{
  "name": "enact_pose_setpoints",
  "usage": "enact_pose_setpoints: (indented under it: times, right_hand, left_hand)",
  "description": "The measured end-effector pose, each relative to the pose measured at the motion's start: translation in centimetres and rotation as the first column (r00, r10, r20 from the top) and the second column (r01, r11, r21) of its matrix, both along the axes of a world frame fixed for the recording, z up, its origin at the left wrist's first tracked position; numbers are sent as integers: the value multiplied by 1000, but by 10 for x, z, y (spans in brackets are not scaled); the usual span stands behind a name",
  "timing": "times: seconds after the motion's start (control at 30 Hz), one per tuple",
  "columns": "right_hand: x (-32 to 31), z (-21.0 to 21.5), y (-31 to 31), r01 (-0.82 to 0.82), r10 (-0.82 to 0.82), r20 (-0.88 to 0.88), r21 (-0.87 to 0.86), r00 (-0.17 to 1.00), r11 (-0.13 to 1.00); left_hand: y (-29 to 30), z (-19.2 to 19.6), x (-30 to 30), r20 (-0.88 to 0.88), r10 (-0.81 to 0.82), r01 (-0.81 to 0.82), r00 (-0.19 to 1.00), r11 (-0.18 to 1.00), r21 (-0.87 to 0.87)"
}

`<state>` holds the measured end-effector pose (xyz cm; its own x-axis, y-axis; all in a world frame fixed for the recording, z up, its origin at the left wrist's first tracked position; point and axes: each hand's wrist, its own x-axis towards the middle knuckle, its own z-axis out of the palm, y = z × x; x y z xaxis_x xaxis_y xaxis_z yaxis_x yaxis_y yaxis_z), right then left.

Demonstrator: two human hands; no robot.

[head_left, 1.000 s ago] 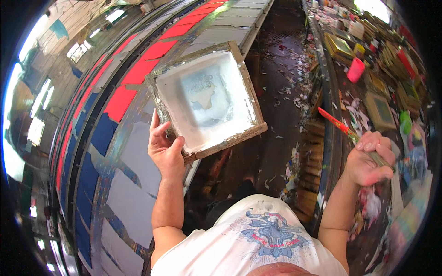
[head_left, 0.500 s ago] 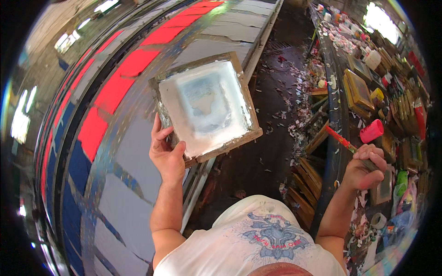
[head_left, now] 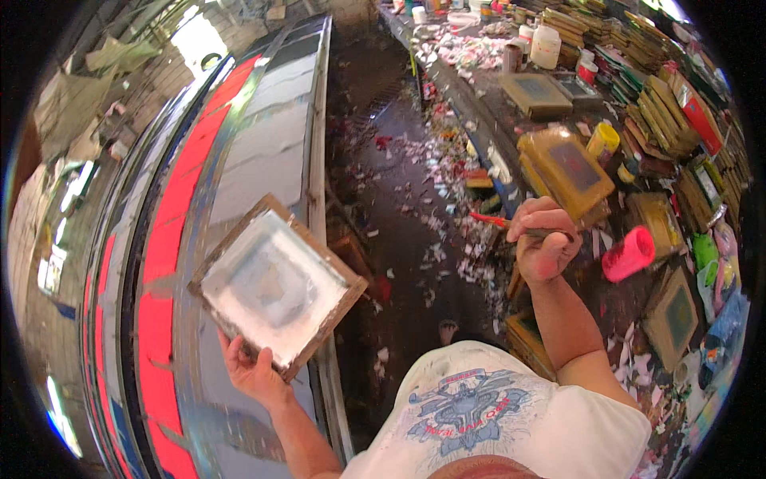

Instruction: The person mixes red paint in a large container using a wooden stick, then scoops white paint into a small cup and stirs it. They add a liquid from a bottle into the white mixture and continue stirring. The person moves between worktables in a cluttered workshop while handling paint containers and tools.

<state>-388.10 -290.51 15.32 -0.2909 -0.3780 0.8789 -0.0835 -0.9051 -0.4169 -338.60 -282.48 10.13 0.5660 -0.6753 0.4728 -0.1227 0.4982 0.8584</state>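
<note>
"Wood-framed screen [head_left: 278, 279] in the left hand [head_left: 257, 377]: how much room around it?"

"Seen from above, its right corner reaches past the edge of the long table [head_left: 315, 152], over the dark aisle floor [head_left: 355, 172]. That aisle leaves a broad gap between it and the right hand [head_left: 545, 239]."

"Which way does it lie?"

"Pale inner side up, turned cornerwise like a diamond, one corner toward the table's far end. It's close to square, so I can't pick out a long axis."

"And the grips?"

"The left hand clasps its lower-left side. The right one is a closed fist around a slim red stick [head_left: 488, 219], nearly level, red end pointing left over the aisle."

"Anything in the way?"

"Red sheets [head_left: 165, 247] and grey sheets [head_left: 255, 168] cover much of the table. Paper scraps [head_left: 460, 169] litter the aisle's right side. On the crowded bench [head_left: 499, 120], a pink container [head_left: 629, 254] is near the fist; farther off are a yellow frame [head_left: 568, 168], a yellow jar [head_left: 603, 142] and a white jug [head_left: 546, 48]."
</note>
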Motion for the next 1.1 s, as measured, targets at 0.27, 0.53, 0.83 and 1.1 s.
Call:
enact_pose_setpoints:
  times: [0.27, 0.53, 0.83, 1.1]
  right_hand:
    - [-37, 44, -208, 21, -25, -51, -76, 998, 997]
    - [-99, 115, -383, 164, -245, -150, -416, 958, 895]
    - [-173, 156, -501, 301, -417, -189, -446, 889, 843]
    - [-263, 128, -619, 397, -501, -191, -404, 844, 824]
  left_hand:
    - [-178, 6, -4, 32, 96, -99, 995, 991, 95]
    - [-448, 7, -52, -20, -183, 184, 983, 977, 111]
    - [-768, -17, -329, -90, -685, 688, 723, 702, 183]
    - [-926, -80, -584, -106, -879, 839, 465, 399, 370]
